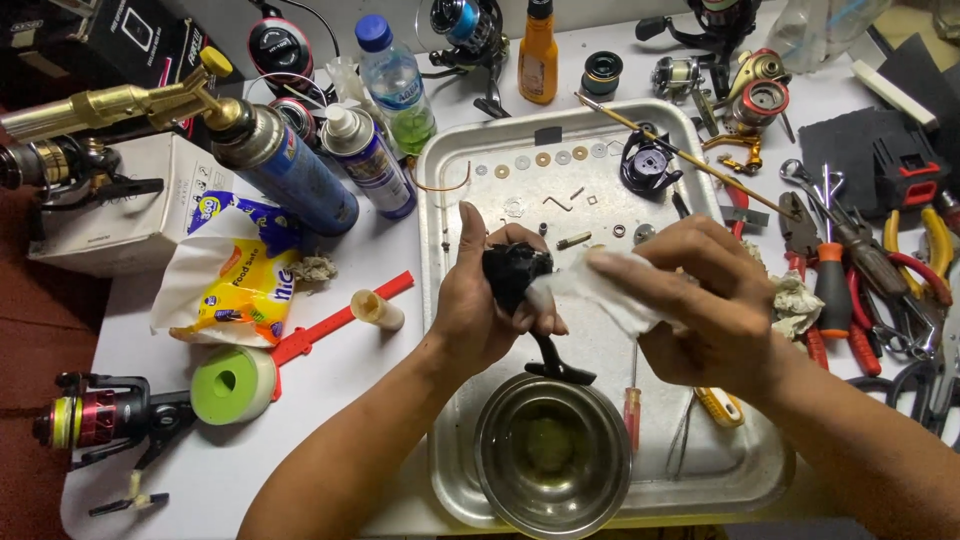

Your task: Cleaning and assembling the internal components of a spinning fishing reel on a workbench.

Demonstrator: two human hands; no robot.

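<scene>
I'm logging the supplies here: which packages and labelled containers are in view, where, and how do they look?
Blue can: left, lying tilted, brass nozzle.
Spray bottle: beside it, white cap, blue label.
Water bottle: top centre, clear, blue cap.
Orange bottle: top, black cap.
Plastic bag: left, white, yellow and blue print.
White box: far left.

Black reel body (512, 275), white cloth (610, 295) — silver tray (455, 160) (steel bowl (500, 470)).
</scene>
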